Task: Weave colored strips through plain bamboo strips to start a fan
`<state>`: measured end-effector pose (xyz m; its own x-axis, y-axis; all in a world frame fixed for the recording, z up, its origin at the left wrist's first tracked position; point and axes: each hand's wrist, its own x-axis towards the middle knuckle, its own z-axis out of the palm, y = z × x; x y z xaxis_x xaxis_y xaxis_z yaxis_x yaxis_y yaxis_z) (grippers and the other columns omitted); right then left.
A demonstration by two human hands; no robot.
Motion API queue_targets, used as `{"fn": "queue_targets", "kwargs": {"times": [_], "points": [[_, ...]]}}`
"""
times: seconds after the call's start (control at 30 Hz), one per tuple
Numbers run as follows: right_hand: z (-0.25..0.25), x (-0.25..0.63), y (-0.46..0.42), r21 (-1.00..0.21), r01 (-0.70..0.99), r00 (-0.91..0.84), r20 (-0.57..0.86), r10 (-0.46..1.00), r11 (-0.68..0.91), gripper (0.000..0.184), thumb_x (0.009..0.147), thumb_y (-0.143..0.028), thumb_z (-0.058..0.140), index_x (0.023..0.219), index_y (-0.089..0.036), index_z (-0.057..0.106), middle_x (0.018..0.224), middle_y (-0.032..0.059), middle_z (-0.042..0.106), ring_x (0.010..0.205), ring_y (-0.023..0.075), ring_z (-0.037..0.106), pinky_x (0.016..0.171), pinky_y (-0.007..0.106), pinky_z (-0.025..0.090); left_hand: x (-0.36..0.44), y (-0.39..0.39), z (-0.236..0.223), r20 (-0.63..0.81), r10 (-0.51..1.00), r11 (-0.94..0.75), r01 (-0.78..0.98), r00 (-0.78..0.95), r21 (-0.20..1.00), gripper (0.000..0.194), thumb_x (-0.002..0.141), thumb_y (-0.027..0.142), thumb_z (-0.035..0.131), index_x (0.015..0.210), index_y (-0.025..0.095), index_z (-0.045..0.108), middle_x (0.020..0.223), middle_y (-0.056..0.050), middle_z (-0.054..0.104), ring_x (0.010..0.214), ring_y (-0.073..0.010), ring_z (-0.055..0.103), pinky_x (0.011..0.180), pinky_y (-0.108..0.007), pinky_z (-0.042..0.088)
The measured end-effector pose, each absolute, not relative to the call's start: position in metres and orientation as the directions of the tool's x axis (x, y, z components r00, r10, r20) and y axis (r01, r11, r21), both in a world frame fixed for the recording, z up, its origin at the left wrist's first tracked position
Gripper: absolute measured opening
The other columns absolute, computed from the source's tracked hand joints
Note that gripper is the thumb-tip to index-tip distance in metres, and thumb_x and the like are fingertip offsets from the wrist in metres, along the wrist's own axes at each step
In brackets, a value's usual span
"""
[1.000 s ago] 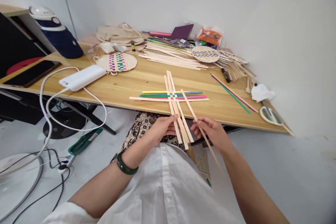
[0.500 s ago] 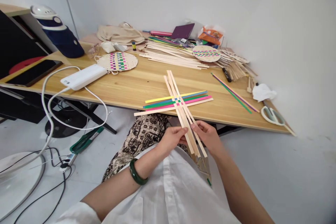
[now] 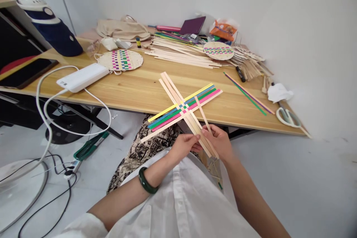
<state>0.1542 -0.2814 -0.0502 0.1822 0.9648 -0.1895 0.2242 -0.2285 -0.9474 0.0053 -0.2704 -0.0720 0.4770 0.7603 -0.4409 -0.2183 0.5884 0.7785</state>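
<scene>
presently: woven strips (image 3: 184,108) crossed at the near edge of the table (image 3: 125,89) | left hand (image 3: 184,146) pinched their near ends | right hand (image 3: 220,143) held a separate pale strip (image 3: 202,113) | risk: a loosened pinch could have let the crossings slide apart

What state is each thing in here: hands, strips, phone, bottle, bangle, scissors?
Left hand: closed on the woven strips.
Right hand: closed on a pale strip.
Woven strips: crossed, interlaced in the middle, far ends free.
Phone: lying flat, screen dark.
Bottle: standing, lid on.
Bangle: worn, left arm.
Scissors: lying flat, blades partly hidden.
</scene>
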Motion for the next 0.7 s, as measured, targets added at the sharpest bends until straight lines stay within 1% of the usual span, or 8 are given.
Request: {"fn": "queue_targets", "kwargs": {"times": [0.13,0.23,0.33,0.43,0.5,0.57,0.63,0.7], "points": [[-0.051,0.154,-0.282,-0.937,0.284,0.200,-0.149,0.968,-0.203,0.033,0.068,-0.050,0.068,0.079,-0.019,0.065,0.065,-0.0016,0.060,0.058,0.0124,0.049,0.056,0.026,0.040,0.004,-0.269,-0.072,-0.460,0.753,0.584,-0.155,0.470,0.797,0.048,0.065,0.060,0.079,0.070,0.013,0.071,0.069,-0.005,0.073,0.064,-0.0138,0.068,0.066,-0.025,0.055],[-0.051,0.156,-0.281,-0.927,0.339,0.219,-0.088,0.972,-0.160,0.030,0.069,-0.048,0.066,0.076,-0.019,0.066,0.068,-0.0003,0.062,0.062,0.0132,0.051,0.060,0.027,0.041,-0.004,-0.268,-0.066,-0.479,0.714,0.556,0.001,0.510,0.831,0.037,0.072,0.050,0.076,0.074,0.013,0.073,0.075,-0.006,0.074,0.066,-0.0137,0.067,0.066,-0.024,0.053],[-0.049,0.158,-0.280,-0.917,0.368,0.213,-0.080,0.974,-0.156,0.030,0.070,-0.048,0.065,0.075,-0.019,0.066,0.066,-0.0006,0.061,0.062,0.0133,0.050,0.060,0.027,0.041,-0.017,-0.272,-0.047,-0.454,0.668,0.455,0.158,0.590,0.876,0.028,0.078,0.041,0.071,0.077,0.013,0.074,0.077,-0.006,0.075,0.066,-0.0131,0.066,0.065,-0.023,0.052],[-0.047,0.159,-0.279,-0.914,0.376,0.211,-0.075,0.975,-0.151,0.030,0.069,-0.048,0.065,0.076,-0.019,0.067,0.066,-0.0009,0.060,0.061,0.0130,0.049,0.059,0.027,0.041,-0.034,-0.280,-0.017,-0.383,0.598,0.368,0.183,0.704,0.912,0.031,0.083,0.043,0.066,0.086,0.014,0.075,0.082,-0.006,0.076,0.069,-0.0139,0.068,0.067,-0.024,0.053],[-0.045,0.159,-0.279,-0.910,0.389,0.211,-0.065,0.975,-0.145,0.030,0.070,-0.048,0.064,0.077,-0.019,0.067,0.067,-0.0006,0.061,0.061,0.0131,0.050,0.060,0.027,0.041,-0.045,-0.281,0.004,-0.319,0.547,0.355,0.130,0.774,0.926,0.035,0.085,0.046,0.063,0.093,0.015,0.076,0.087,-0.008,0.077,0.073,-0.0147,0.070,0.070,-0.025,0.055],[-0.040,0.160,-0.278,-0.894,0.427,0.208,-0.046,0.977,-0.133,0.029,0.071,-0.046,0.063,0.078,-0.018,0.067,0.068,0.0002,0.063,0.063,0.0138,0.052,0.061,0.027,0.042,-0.055,-0.274,0.020,-0.230,0.596,0.288,0.063,0.769,0.955,0.034,0.085,0.046,0.064,0.095,0.016,0.076,0.089,-0.007,0.077,0.077,-0.0151,0.071,0.074,-0.025,0.057],[-0.032,0.162,-0.277,-0.866,0.486,0.197,-0.016,0.980,-0.112,0.027,0.072,-0.045,0.062,0.078,-0.019,0.067,0.071,0.0012,0.065,0.065,0.0150,0.056,0.063,0.028,0.044,-0.064,-0.256,0.030,-0.140,0.743,0.157,0.033,0.655,0.987,0.030,0.085,0.043,0.066,0.095,0.017,0.076,0.088,-0.005,0.078,0.079,-0.0155,0.071,0.075,-0.025,0.057],[-0.021,0.165,-0.275,-0.826,0.558,0.174,0.025,0.984,-0.077,0.026,0.073,-0.044,0.060,0.078,-0.019,0.067,0.074,0.0021,0.068,0.068,0.0162,0.059,0.065,0.028,0.046,-0.069,-0.229,0.034,-0.025,0.869,-0.021,0.088,0.494,0.996,0.028,0.086,0.041,0.064,0.095,0.017,0.076,0.090,-0.005,0.078,0.084,-0.0171,0.072,0.080,-0.027,0.056]]}}
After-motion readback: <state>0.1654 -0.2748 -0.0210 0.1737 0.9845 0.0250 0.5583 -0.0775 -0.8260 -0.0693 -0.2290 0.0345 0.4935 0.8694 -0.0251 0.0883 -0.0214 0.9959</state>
